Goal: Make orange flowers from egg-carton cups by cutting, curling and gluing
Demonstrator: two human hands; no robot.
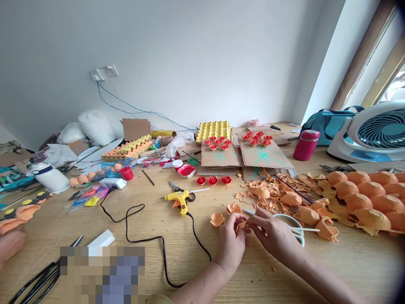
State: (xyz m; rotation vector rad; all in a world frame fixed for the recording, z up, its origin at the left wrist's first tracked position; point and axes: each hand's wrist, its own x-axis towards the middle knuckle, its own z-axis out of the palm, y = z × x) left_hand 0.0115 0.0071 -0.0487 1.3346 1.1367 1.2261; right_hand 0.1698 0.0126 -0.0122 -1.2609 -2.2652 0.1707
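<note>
Pale wood tabletop (262, 270) meets a white wall (196, 55) behind. Beside two orange carton cups (217, 219), the person's left hand (231, 238) pinches a small orange piece (242, 224) between bent fingertips; the right hand (270, 230) bunches its fingers close by, their exact grip impossible to tell. It partly hides white-handled scissors (300, 232). At the left edge, a co-worker's hand (13, 242) is cut off.

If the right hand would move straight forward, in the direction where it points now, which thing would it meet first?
Most likely the small orange piece at the left hand's fingertips, directly before the right hand; exact depth and contact are unclear from this view.
</note>
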